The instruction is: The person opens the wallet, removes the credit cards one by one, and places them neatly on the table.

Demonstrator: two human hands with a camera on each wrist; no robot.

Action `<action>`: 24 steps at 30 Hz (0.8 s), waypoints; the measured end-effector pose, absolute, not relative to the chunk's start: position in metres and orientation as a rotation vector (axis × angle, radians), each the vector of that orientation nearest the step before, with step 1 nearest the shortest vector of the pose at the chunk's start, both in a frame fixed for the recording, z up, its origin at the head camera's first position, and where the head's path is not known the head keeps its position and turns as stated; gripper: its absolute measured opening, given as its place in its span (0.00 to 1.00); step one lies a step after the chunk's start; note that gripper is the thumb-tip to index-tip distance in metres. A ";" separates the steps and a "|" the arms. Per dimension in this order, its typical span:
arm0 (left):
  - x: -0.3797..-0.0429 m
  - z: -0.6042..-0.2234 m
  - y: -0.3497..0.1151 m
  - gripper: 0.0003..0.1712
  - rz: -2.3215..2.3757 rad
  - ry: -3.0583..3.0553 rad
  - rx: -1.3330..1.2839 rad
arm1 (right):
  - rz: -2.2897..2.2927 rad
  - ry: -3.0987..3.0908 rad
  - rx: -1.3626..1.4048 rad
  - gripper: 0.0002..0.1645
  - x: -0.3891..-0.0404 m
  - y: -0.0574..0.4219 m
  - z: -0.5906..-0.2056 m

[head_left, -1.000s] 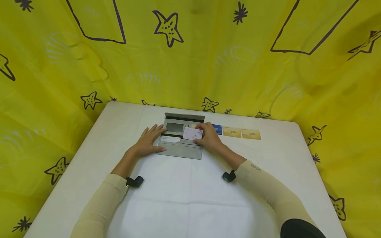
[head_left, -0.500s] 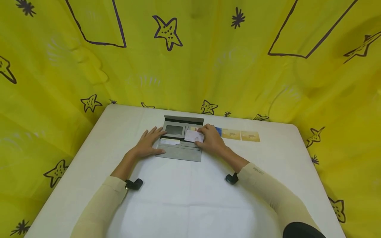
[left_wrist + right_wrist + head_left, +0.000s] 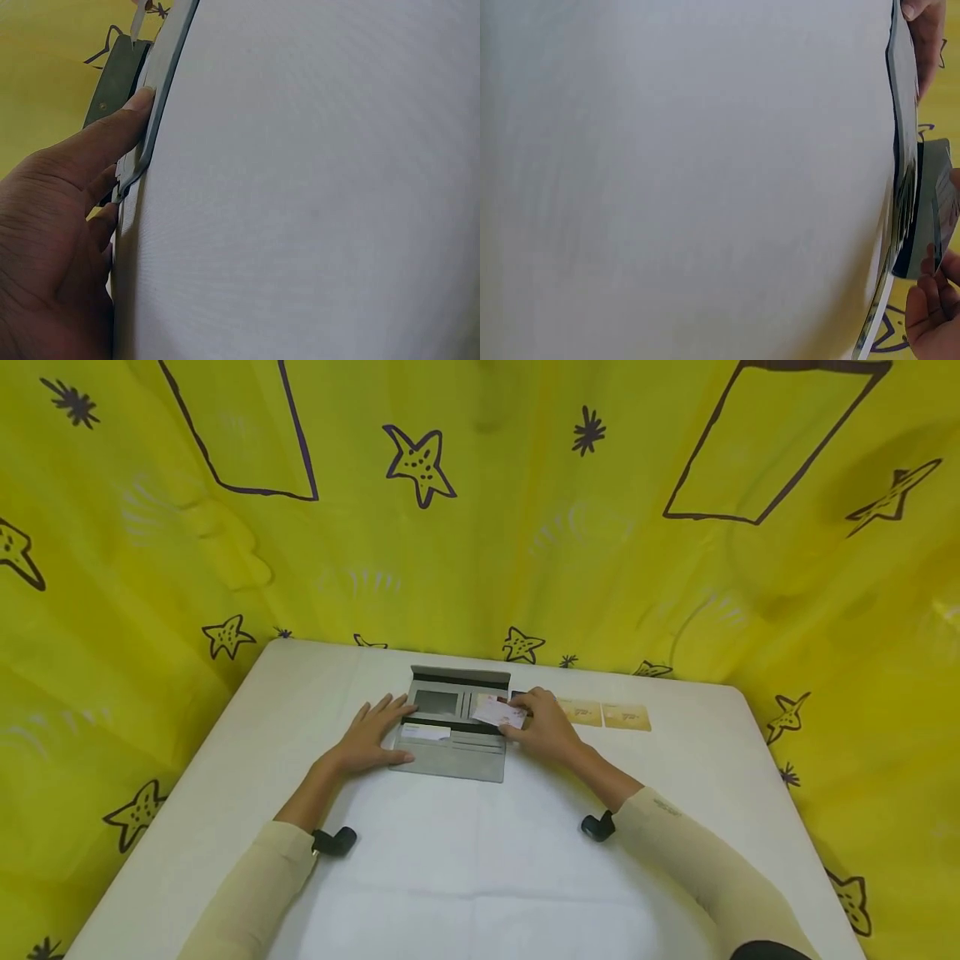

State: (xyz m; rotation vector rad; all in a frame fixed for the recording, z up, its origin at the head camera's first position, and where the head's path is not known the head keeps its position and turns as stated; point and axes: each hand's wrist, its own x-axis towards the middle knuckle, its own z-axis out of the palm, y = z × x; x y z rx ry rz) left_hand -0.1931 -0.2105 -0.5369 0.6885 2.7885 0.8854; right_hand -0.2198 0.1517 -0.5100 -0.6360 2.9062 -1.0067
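Note:
A grey wallet (image 3: 450, 766) lies unfolded near the table's far side. On its left edge rests my left hand (image 3: 365, 741), fingers spread; the left wrist view shows the thumb (image 3: 139, 101) pressing the wallet's edge. My right hand (image 3: 547, 725) pinches a pale printed card (image 3: 498, 712) between thumb and fingers, tilted over the wallet's upper right slots. The right wrist view also shows this card (image 3: 945, 217) at the fingertips. Behind it, part of a yellowish card shows in a slot. A white card (image 3: 426, 732) sits in a lower left slot, below the dark window (image 3: 437, 702).
Two gold cards (image 3: 580, 712) (image 3: 627, 717) lie in a row right of the wallet. A dark blue card beside them is mostly hidden by my right hand. A yellow patterned curtain (image 3: 480, 527) hangs behind the white table (image 3: 480, 860).
My right hand has shifted slightly right, turning the pale card to a slant. More of the blue card is covered. My left hand stays on the wallet; the head view has tilted up slightly.

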 end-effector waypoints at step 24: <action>-0.191 -0.538 -0.210 0.50 0.887 2.803 0.681 | -0.851 2.902 -0.711 0.31 -0.218 0.215 -0.499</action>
